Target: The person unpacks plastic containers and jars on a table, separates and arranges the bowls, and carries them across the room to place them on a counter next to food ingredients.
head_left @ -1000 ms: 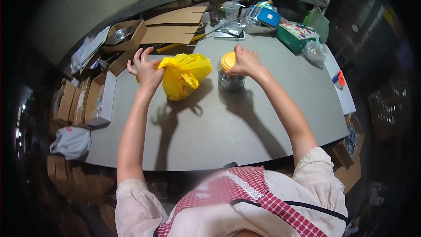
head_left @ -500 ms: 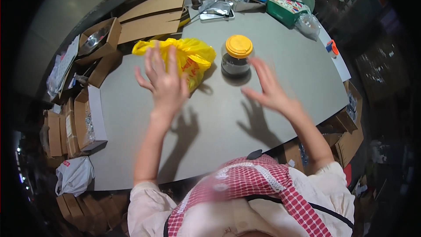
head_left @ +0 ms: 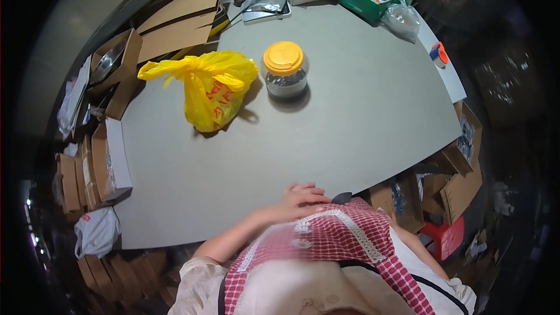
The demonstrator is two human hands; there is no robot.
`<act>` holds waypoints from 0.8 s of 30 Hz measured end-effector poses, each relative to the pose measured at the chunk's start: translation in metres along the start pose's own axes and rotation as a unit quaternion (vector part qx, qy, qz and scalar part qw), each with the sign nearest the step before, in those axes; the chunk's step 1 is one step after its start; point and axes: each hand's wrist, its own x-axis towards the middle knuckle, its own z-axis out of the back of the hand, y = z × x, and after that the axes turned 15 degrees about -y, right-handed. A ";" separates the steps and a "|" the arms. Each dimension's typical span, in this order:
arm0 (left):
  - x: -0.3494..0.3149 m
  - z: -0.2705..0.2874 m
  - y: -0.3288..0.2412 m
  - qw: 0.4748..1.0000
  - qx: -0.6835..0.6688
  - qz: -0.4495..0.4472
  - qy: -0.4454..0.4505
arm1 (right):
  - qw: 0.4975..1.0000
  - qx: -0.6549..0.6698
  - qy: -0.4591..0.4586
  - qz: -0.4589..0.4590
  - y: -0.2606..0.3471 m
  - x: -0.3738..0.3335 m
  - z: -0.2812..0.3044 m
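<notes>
My left hand [head_left: 301, 200] rests against the front of the red checked apron [head_left: 318, 233] at the table's near edge, its fingers stretched out and holding nothing I can see. A dark grey pointed piece [head_left: 342, 198] lies right beside its fingertips. My right forearm [head_left: 424, 252] hangs down at the right of the apron, and the hand itself is mostly hidden behind the cloth. Out of reach of both hands, a knotted yellow plastic bag [head_left: 216, 90] stands on the table. Just right of it is a clear jar [head_left: 286, 83] with an orange-yellow lid [head_left: 283, 58] and dark contents.
Cardboard boxes [head_left: 116, 157] line the left side of the grey table [head_left: 280, 151]. At the back sit a kitchen scale [head_left: 268, 14], a green bag [head_left: 368, 1] and a clear plastic bag [head_left: 401, 21]. A tape dispenser [head_left: 438, 55] lies far right; a red stool [head_left: 446, 238] stands below.
Both hands, raised open near the bag and jar before, have come down to my body. Bag and jar now sit further left in the picture, as the whole view has shifted.
</notes>
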 end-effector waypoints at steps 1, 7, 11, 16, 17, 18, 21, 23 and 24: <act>0.009 -0.004 0.007 1.000 0.004 -0.004 -0.017 | 0.999 -0.049 -0.016 0.017 -0.015 0.002 0.013; 0.066 -0.015 -0.024 0.996 -0.005 0.030 -0.085 | 0.991 -0.112 0.054 0.054 -0.044 0.007 0.147; 0.097 -0.026 -0.029 0.981 -0.093 0.094 -0.140 | 0.876 -0.365 0.288 0.133 -0.014 0.070 0.291; 0.159 -0.038 -0.060 0.965 -0.013 0.086 -0.246 | 0.940 -0.118 -0.212 0.241 0.033 0.199 0.450; 0.166 -0.038 -0.067 0.951 0.029 0.095 -0.292 | 0.936 -0.083 -0.281 0.194 0.068 0.226 0.472; 0.179 -0.037 -0.070 0.938 0.065 0.097 -0.327 | 0.869 -0.054 -0.388 0.303 0.059 0.272 0.499; 0.211 -0.032 -0.066 0.901 0.143 0.117 -0.393 | 0.781 -0.169 -0.537 0.270 0.070 0.380 0.580; 0.228 -0.023 -0.048 0.882 0.150 0.120 -0.431 | 0.721 -0.238 -0.613 0.220 0.090 0.434 0.607; 0.232 -0.022 -0.042 0.865 0.156 0.125 -0.460 | 0.700 -0.279 -0.630 0.189 0.099 0.458 0.613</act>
